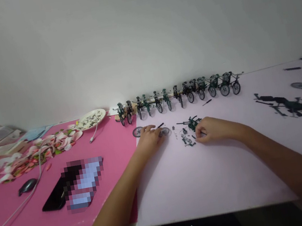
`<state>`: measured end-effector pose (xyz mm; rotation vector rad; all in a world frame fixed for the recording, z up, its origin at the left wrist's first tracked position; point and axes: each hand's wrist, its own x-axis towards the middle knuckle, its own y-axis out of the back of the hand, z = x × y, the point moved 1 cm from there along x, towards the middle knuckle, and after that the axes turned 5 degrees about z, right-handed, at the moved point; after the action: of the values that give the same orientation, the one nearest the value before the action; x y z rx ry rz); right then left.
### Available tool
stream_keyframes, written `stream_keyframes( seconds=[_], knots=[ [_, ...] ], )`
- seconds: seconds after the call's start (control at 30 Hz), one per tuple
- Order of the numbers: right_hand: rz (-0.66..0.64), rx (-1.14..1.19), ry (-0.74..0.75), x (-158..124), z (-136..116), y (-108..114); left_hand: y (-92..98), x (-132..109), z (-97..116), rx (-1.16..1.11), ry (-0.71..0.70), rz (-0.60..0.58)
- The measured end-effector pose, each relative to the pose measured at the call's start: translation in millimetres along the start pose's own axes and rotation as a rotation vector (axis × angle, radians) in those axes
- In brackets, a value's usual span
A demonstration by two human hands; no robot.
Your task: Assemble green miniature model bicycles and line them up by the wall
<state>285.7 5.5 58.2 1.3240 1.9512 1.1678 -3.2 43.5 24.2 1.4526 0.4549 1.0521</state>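
Observation:
My left hand [150, 138] rests on the table with its fingers apart, between a small spoked toy wheel [137, 131] and a second wheel [165, 131] that its fingertips touch. My right hand [207, 130] is closed, thumb and fingers drawn together beside a pile of small grey parts [186, 139]. Whatever it pinches is too small or hidden to name. Just beyond its fingers lies a dark green miniature bicycle frame piece [193, 123]. A short dark stick-like part [160, 125] lies by the left fingertips.
Several assembled miniature bicycles [158, 102] stand in a row along the wall. A screwdriver-like tool [207, 102] lies before them. Loose dark bicycle parts [286, 104] spread at right. Leftward are a plate [79, 128] of small pieces, artificial petals [43, 151], a mouse [28, 186] and a phone [56, 194].

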Motion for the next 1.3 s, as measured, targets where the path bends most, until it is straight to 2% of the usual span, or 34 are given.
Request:
stream_keyframes(
  seconds=[0.1, 0.33, 0.67, 0.9, 1.03, 1.17, 1.3],
  knots=[
    [-0.083, 0.025, -0.015, 1.6, -4.5, -1.0, 1.2, -0.3, 0.1, -0.053, 0.031, 0.017],
    [-0.052, 0.041, 0.019, 2.5, -9.1, -6.9, 0.9, 0.2, 0.1, -0.031, 0.005, 0.025],
    [0.099, -0.008, 0.052, 6.0, -7.8, -7.6, -3.6, 3.5, -7.2, -0.026, 0.022, 0.042],
    [0.186, -0.021, 0.082, 8.4, -9.0, -12.0, 1.8, -1.8, 1.4, -0.351, 0.098, 0.136],
    [0.272, 0.042, 0.094, 8.4, -10.1, -19.7, 1.9, -5.4, 16.0, -0.508, 0.113, 0.124],
    [0.305, 0.106, 0.104, 8.5, -13.1, -28.8, 0.0, -6.5, 29.7, -0.688, 0.124, 0.109],
    [0.346, 0.147, 0.108, 8.2, -17.0, -33.6, -2.7, -6.8, 34.3, -0.726, 0.128, 0.126]
  ],
)
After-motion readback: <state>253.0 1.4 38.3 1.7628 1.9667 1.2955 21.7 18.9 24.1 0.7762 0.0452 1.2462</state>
